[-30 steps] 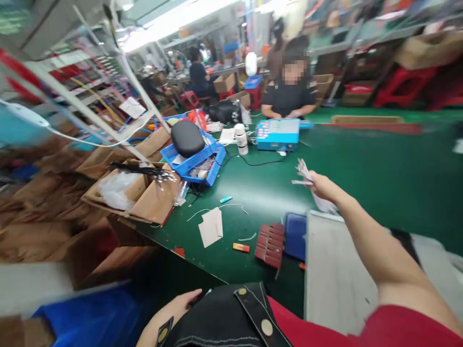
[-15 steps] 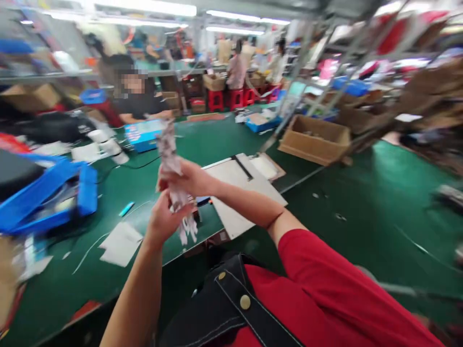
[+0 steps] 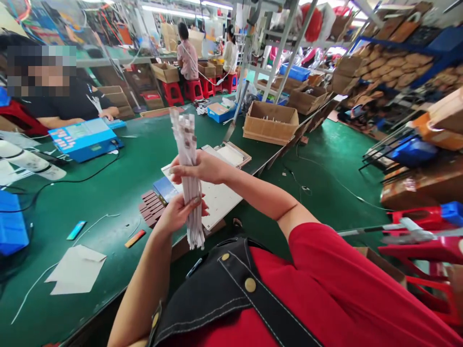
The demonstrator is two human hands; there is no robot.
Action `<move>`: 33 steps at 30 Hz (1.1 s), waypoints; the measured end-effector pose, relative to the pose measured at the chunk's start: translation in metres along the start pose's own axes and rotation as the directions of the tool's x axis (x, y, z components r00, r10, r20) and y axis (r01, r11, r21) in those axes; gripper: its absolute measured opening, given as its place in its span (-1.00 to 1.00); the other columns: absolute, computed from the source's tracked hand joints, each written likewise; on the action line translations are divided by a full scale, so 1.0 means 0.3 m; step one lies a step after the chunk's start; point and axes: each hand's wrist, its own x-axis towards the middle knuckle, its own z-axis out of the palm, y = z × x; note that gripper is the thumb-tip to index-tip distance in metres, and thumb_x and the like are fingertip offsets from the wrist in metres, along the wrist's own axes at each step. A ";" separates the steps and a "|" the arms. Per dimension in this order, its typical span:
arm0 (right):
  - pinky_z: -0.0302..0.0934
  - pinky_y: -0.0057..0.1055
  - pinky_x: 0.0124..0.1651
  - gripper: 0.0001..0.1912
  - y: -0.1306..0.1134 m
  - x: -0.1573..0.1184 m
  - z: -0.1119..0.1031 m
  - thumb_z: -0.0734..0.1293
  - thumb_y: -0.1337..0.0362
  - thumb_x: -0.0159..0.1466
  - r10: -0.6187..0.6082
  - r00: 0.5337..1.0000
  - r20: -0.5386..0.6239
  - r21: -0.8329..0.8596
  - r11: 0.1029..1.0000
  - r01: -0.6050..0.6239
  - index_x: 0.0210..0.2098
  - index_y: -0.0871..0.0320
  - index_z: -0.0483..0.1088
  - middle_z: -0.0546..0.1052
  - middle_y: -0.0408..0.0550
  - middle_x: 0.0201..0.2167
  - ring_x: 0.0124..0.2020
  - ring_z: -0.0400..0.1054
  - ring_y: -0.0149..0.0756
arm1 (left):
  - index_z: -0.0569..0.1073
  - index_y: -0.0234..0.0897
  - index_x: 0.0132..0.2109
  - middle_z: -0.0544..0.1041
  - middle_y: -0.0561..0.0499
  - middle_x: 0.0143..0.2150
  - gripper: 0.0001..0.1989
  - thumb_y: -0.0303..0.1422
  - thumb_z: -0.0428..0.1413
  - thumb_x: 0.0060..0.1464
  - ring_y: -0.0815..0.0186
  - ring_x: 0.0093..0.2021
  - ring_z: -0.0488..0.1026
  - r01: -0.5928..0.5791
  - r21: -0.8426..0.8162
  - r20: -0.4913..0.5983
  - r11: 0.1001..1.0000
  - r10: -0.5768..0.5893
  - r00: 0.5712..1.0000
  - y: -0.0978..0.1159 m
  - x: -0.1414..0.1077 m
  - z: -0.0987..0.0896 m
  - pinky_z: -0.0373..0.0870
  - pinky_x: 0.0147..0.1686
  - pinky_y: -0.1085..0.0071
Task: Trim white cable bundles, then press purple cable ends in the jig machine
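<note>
A bundle of thin white cables (image 3: 193, 193) stands nearly upright before me, with small grey-brown ends at its top. My left hand (image 3: 181, 210) is wrapped round its lower part, thumb across the front. Higher up, my right hand (image 3: 204, 167) grips the same bundle around its middle. Behind the bundle lie a white board (image 3: 220, 202) and a blue flat item (image 3: 165, 189). Beside my left hand is a brown slotted piece (image 3: 152, 207) on the green table (image 3: 126, 183).
A blue box-like device (image 3: 85, 140) with a black cord is at the left, near a seated co-worker (image 3: 68, 103). White paper (image 3: 77, 270), a teal item (image 3: 76, 230) and an orange-red strip (image 3: 135, 239) lie on the table. A cardboard box (image 3: 270, 123) stands at the far right edge.
The view has swung to the right and become sharper. Both hands keep hold of the cable bundle, which now stands straighter.
</note>
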 end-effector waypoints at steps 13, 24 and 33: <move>0.41 -0.43 -0.07 -0.62 -0.044 -0.057 -0.544 0.30 -0.01 0.41 -0.287 0.922 0.261 -0.119 0.938 0.326 -0.19 0.23 0.31 0.49 -0.11 -0.30 -0.22 0.44 -0.46 | 0.57 -0.28 -0.20 0.64 -0.12 -0.18 -0.56 0.04 0.23 0.04 0.12 -0.13 0.55 -0.087 0.383 0.149 0.920 0.031 0.988 -0.304 0.639 0.133 0.49 -0.08 0.23; 0.38 -0.46 -0.12 -0.89 0.139 0.057 -0.849 0.33 0.28 0.38 -0.103 0.920 0.379 0.019 0.994 0.104 -0.22 0.20 0.37 0.50 -0.15 -0.38 -0.26 0.43 -0.44 | 0.57 -0.32 -0.11 0.61 -0.17 -0.07 -0.62 -0.09 0.16 0.13 0.10 -0.08 0.51 0.164 0.371 -0.178 0.914 -0.103 0.979 -0.544 0.859 0.184 0.49 -0.06 0.20; 0.36 -0.46 -0.14 -0.95 0.146 0.050 -0.849 0.29 0.39 0.37 -0.030 0.958 0.286 -0.028 0.999 0.039 -0.26 0.20 0.37 0.50 -0.17 -0.42 -0.34 0.42 -0.45 | 0.54 -0.34 -0.09 0.59 -0.24 -0.05 -0.62 -0.14 0.27 0.07 -0.02 0.08 0.48 0.262 0.372 -0.266 0.891 -0.168 0.949 -0.612 0.847 0.188 0.38 0.15 0.02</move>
